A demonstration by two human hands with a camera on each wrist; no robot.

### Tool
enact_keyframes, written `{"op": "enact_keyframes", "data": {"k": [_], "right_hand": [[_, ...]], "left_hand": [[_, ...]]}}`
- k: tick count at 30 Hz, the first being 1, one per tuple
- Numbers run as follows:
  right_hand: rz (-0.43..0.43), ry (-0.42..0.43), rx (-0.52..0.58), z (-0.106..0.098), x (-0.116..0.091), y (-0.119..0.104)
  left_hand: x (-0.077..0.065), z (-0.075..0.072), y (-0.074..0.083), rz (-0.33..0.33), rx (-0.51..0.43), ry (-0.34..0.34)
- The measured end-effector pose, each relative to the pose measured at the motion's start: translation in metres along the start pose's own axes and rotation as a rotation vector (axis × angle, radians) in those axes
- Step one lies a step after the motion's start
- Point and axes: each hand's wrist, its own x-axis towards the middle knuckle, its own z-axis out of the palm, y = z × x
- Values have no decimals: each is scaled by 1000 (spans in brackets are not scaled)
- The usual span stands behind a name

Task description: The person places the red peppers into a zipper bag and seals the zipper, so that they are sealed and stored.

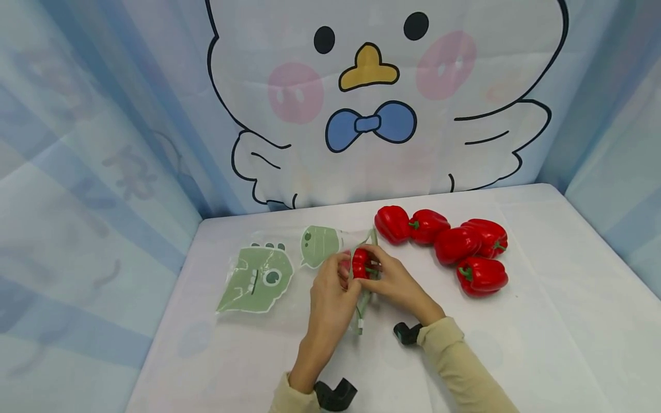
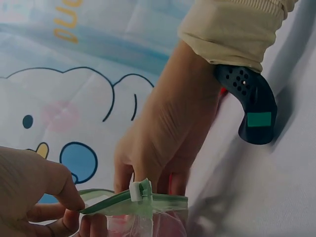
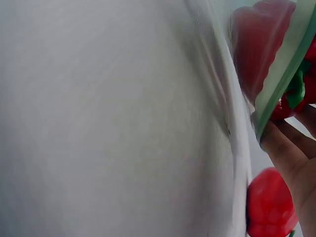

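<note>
A clear zip bag [image 1: 281, 322] with green cartoon dinosaur prints lies on the table, its green-edged mouth toward the right. My left hand [image 1: 330, 298] pinches the edge of that mouth; in the left wrist view its fingertips meet the green zip strip [image 2: 111, 202] beside a white slider [image 2: 135, 191]. A red bell pepper [image 1: 360, 264] with a green stem sits in the mouth, gripped by my right hand [image 1: 395, 281]. In the right wrist view, part of the pepper [image 3: 259, 44] shows through the plastic, while the stem [image 3: 296, 91] is outside the green edge.
Several red bell peppers [image 1: 480, 276] lie to the right and behind the right hand on the white tabletop [image 1: 547, 344]. Black wrist devices [image 1: 335, 396] sit at both cuffs. A cartoon-printed curtain [image 1: 372, 172] stands along the table's back edge.
</note>
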Motion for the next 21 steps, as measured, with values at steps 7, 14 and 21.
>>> {"op": "enact_keyframes", "data": {"k": [7, 14, 21], "right_hand": [[53, -29, 39, -1, 11, 1], [72, -66, 89, -3, 18, 6], [71, -81, 92, -2, 19, 13]], "left_hand": [[0, 0, 3, 3, -12, 0], [-1, 1, 4, 14, -10, 8], [-1, 2, 2, 10, -7, 8]]}}
